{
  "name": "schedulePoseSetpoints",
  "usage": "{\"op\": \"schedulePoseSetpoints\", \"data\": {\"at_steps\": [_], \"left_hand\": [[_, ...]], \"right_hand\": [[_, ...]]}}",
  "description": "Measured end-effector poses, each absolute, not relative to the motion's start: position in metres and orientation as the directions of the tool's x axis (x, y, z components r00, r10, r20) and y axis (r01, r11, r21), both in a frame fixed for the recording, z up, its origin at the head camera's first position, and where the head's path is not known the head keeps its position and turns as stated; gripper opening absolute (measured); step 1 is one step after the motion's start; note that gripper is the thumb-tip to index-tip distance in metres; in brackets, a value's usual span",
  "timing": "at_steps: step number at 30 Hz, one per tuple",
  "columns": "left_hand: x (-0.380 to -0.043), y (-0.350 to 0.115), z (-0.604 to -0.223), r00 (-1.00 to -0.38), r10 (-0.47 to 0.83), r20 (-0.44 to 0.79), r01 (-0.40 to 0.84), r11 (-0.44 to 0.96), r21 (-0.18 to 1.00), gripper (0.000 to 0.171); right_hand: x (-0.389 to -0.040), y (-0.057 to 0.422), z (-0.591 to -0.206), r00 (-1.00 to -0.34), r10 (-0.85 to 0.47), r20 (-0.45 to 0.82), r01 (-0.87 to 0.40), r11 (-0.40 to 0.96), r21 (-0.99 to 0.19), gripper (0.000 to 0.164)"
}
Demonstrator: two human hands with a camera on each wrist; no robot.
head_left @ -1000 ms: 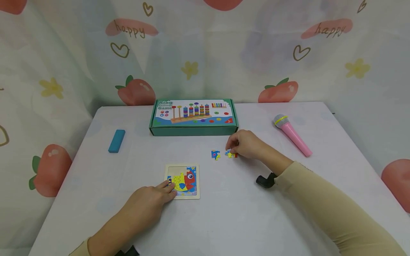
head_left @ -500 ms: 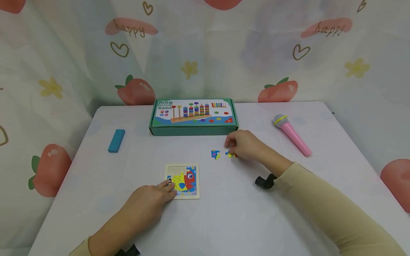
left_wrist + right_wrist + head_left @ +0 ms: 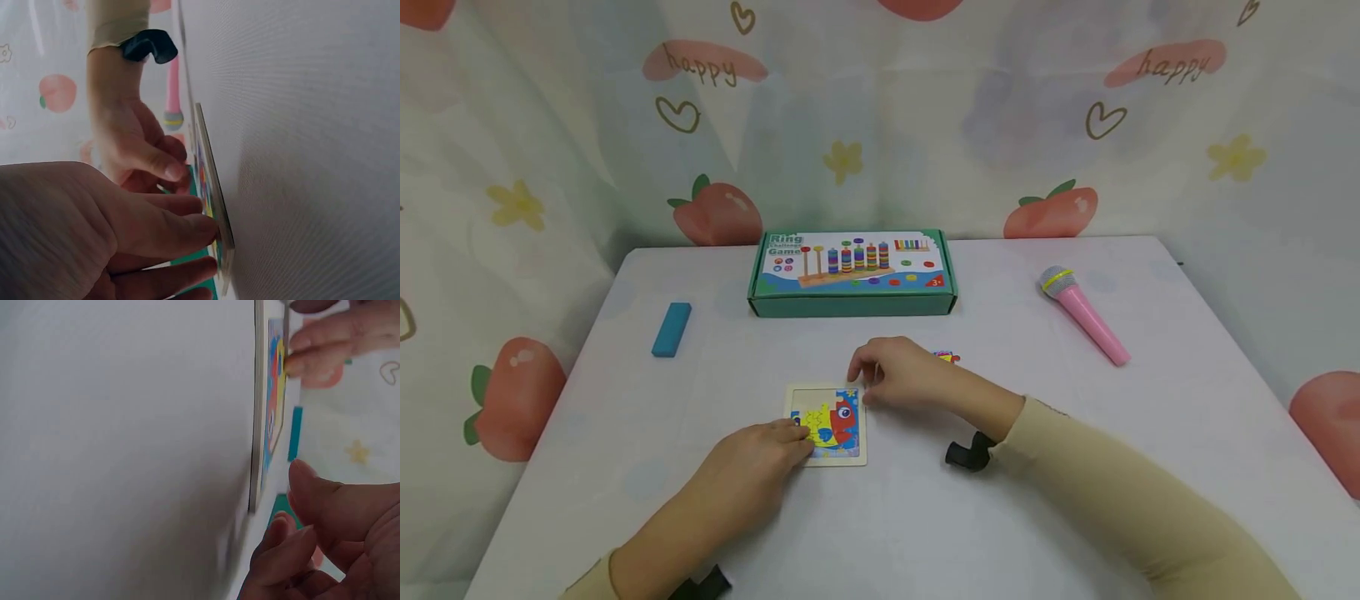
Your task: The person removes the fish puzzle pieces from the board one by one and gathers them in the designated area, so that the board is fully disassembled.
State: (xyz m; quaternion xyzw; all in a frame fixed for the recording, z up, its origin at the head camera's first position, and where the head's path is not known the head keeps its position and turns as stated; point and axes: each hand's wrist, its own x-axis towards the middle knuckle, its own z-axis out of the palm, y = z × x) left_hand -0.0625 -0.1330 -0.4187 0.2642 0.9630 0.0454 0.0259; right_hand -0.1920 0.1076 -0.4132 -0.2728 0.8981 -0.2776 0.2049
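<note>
A fish jigsaw puzzle board (image 3: 847,460) in a pale wooden frame lies on the table, its upper left part bare. My left hand (image 3: 751,467) rests its fingertips on the puzzle's left side. The left wrist view shows the thumb (image 3: 194,230) and fingers extended against its face. My right hand (image 3: 901,372) hovers by the board's upper right corner, fingers bent. In the right wrist view its thumb (image 3: 306,478) and fingers stand apart, and I see nothing between them. A loose puzzle piece (image 3: 947,357) shows behind that hand; the other loose piece is out of sight.
A green ring game box (image 3: 852,305) lies at the back centre. To the left is a blue block (image 3: 672,330), to the right a pink toy microphone (image 3: 1092,321). A patterned cloth hangs behind the white table (image 3: 1000,542).
My right hand has moved left and toward me, from the loose pieces to the board's corner. One piece is uncovered; the other went out of sight. The left hand stays on the board.
</note>
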Motion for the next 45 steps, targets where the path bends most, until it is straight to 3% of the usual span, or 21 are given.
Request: {"op": "schedulePoseSetpoints", "data": {"at_steps": [8,15,28,45], "left_hand": [[-0.065,-0.133,-0.420,-0.821,0.571,0.010,0.566,0.811,0.147,0.036],[-0.069,-0.130,-0.426,-0.760,0.649,0.027,0.646,0.752,0.132,0.035],[-0.070,-0.124,-0.421,-0.779,0.616,-0.115,0.610,0.788,0.085,0.040],[-0.073,-0.124,-0.424,-0.750,0.658,-0.075,0.654,0.753,0.074,0.043]], "right_hand": [[-0.186,0.085,-0.424,-0.757,-0.621,-0.204,-0.392,0.681,-0.619,0.035],[-0.186,0.084,-0.426,-0.748,-0.629,-0.213,-0.408,0.689,-0.599,0.029],[-0.189,0.080,-0.424,-0.727,-0.647,-0.230,-0.447,0.700,-0.556,0.023],[-0.186,0.078,-0.421,-0.709,-0.662,-0.241,-0.476,0.702,-0.530,0.026]]}}
